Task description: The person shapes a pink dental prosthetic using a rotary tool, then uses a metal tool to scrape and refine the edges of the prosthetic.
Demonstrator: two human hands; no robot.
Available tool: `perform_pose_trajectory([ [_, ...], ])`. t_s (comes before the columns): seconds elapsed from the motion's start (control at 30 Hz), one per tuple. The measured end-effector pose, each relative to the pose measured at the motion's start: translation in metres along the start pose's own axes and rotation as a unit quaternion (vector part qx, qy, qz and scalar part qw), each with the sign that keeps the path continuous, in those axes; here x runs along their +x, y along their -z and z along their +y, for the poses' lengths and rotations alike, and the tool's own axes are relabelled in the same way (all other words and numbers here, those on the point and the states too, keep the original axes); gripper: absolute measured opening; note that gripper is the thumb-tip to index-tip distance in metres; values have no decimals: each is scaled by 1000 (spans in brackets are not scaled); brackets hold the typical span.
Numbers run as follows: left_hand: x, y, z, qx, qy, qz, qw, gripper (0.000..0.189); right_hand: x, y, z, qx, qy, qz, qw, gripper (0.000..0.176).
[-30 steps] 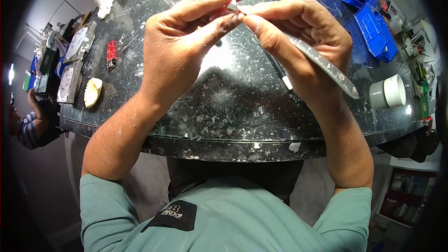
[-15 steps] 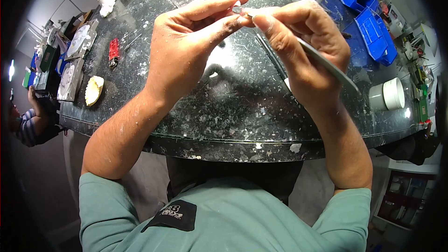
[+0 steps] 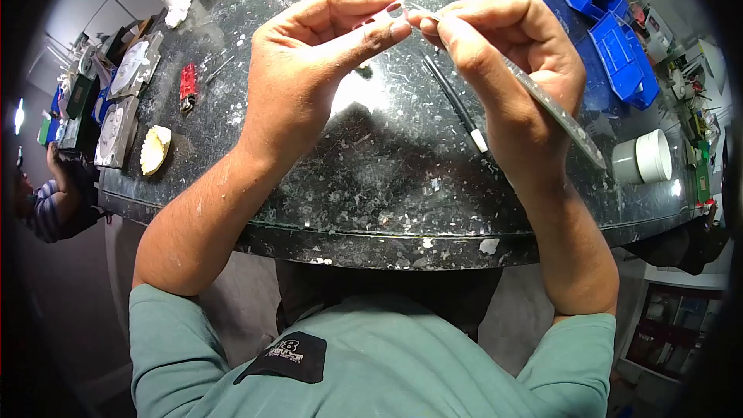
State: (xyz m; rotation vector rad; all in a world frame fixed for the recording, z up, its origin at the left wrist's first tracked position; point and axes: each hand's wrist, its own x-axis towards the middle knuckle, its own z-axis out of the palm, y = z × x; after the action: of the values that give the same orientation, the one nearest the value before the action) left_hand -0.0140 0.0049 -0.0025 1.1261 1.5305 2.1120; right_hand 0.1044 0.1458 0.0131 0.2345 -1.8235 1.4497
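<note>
My left hand [image 3: 309, 54] pinches a small pink-and-white piece [image 3: 392, 12] between thumb and fingertips, above the far half of the bench. Much of that piece is hidden by the fingers. Held like a pen in my right hand [image 3: 515, 58] is a slim metal carving tool [image 3: 561, 116], its flat grey handle slanting down past the wrist. Its thin tip comes right up to the piece, and the fingertips of both hands almost meet there. Under the hands, a black pen [image 3: 455, 102] with a white end lies on the bench.
The dark, speckled bench [image 3: 371, 209] carries a yellowish dental cast [image 3: 155, 150], a red tool [image 3: 188, 87] and plaster moulds [image 3: 124, 101] at left. A white tub [image 3: 652, 156] and blue bins [image 3: 623, 58] stand right. Another person [image 3: 58, 193] is at far left.
My right hand has shifted slightly right, and the tool's handle has swung lower and turned its flat side into view. The fingertips have separated a little, and more of the pen shows.
</note>
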Motion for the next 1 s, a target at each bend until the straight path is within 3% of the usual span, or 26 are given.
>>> perform_pose_trajectory([
  [0.53, -1, -1, 1, -20, -24, -4, 1000, 28, 1, 1, 0, 47, -51, -4, 998, 8],
  [0.6, -1, -2, 0, -42, -28, -2, 999, 28, 3, 0, 1, 169, -35, -12, 985, 9],
  [0.63, 0, -2, 1, -46, -33, -8, 998, 28, 2, -3, -2, 169, -35, -11, 985, 9],
  [0.73, -1, -1, 4, -44, -28, -16, 999, 27, 2, -6, -8, 67, -43, 25, 996, 8],
  [0.83, -1, -2, 6, -38, -22, -21, 999, 27, 4, 8, 6, -30, -20, -46, 998, 8],
  [0.9, -1, -2, 6, -36, -25, -23, 999, 27, 1, 4, 12, 141, -12, -24, 990, 7],
  [1.0, -1, -1, 6, -23, -36, -26, 999, 27, 1, 3, 10, 151, -32, -14, 988, 7],
])
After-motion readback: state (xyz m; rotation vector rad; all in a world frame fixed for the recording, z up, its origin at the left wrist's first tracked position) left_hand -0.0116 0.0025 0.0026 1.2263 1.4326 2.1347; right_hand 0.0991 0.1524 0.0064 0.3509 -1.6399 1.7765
